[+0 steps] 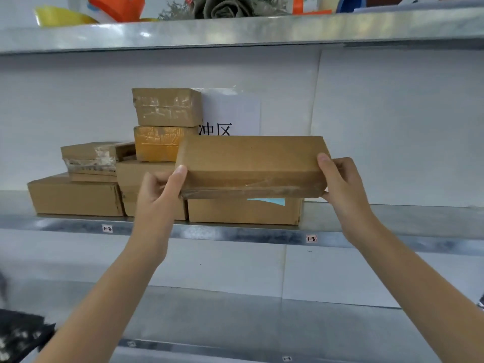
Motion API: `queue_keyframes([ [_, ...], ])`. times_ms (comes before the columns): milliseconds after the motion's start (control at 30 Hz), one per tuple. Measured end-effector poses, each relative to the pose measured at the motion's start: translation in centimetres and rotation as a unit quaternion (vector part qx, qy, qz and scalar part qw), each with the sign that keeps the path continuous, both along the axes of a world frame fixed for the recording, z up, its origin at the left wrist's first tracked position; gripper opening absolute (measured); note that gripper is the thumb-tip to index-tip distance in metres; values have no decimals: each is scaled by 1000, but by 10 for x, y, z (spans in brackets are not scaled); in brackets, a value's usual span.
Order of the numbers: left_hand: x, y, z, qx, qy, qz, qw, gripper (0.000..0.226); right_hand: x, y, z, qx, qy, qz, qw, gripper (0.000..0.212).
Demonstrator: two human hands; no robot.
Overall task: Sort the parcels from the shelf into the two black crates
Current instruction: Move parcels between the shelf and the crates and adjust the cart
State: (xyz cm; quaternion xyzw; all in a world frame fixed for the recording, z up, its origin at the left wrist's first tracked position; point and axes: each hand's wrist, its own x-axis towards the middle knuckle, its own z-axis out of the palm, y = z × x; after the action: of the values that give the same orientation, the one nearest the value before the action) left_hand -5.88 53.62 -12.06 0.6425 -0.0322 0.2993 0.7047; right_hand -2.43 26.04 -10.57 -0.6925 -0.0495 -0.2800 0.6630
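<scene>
metal shelf (392,221) | resting on it: left parcel (74,197), middle parcel (180,210), right parcel (243,213) with blue sticker (267,201) | side by side

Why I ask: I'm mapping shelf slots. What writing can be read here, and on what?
"冲区": white paper sheet on the back wall, partly hidden.
"1-2": small white tag on the grey metal shelf edge.
"1-3": second white tag, same edge.
Lower shelf's tag: too blurred.

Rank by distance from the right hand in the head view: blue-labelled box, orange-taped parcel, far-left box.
1. Blue-labelled box, below the held parcel, just beside the right hand.
2. Orange-taped parcel, mid-stack.
3. Far-left box, left end of the shelf.
</scene>
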Motion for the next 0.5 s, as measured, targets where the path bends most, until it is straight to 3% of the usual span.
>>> queue_keyframes([
  [233, -50, 41, -47, -27, 53, 22, 998, 30, -22, 46, -56, 27, 14, 85, 996, 20],
  [367, -77, 69, -77, -64, 69, 85, 992, 22, -29, 83, -85, -8, 28, 154, 988, 8],
  [500, -104, 90, -111, -66, 116, 143, 981, 22, -31, 117, -111, -72, 45, 208, 974, 16],
])
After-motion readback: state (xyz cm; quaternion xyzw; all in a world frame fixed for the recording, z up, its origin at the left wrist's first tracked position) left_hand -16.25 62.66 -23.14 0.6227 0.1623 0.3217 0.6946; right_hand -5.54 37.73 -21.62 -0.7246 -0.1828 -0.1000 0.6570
